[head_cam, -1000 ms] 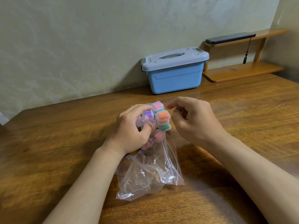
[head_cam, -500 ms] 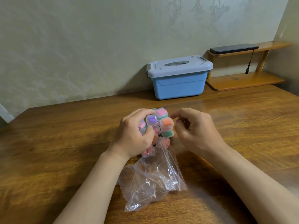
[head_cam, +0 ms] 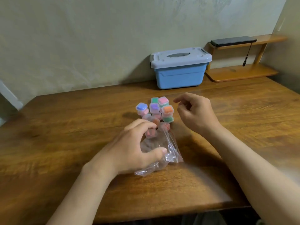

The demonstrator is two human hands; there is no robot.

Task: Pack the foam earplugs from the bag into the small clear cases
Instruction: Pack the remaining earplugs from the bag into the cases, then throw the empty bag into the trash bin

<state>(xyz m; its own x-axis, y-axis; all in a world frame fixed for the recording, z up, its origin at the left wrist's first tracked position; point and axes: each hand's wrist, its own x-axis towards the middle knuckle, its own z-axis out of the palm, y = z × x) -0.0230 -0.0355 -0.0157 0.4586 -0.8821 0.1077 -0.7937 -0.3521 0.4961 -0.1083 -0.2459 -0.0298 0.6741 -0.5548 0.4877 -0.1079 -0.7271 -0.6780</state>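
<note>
A pile of small clear cases with coloured foam earplugs inside sits on the wooden table; blue, purple, pink, orange and green fillings show. The crumpled clear plastic bag lies just in front of the pile, and a few cases sit at its mouth. My left hand is over the bag, fingers curled above it and thumb pressed against the plastic, gripping it. My right hand hovers to the right of the pile, fingers loosely curled, holding nothing.
A blue storage box with a grey lid stands at the back against the wall. A small wooden shelf at the back right carries a flat black device. The table's front edge runs near my forearms.
My left hand let go of the cluster of cases and drew back onto the bag. The cases now rest in a pile on the table. My right hand moved away to the right.
</note>
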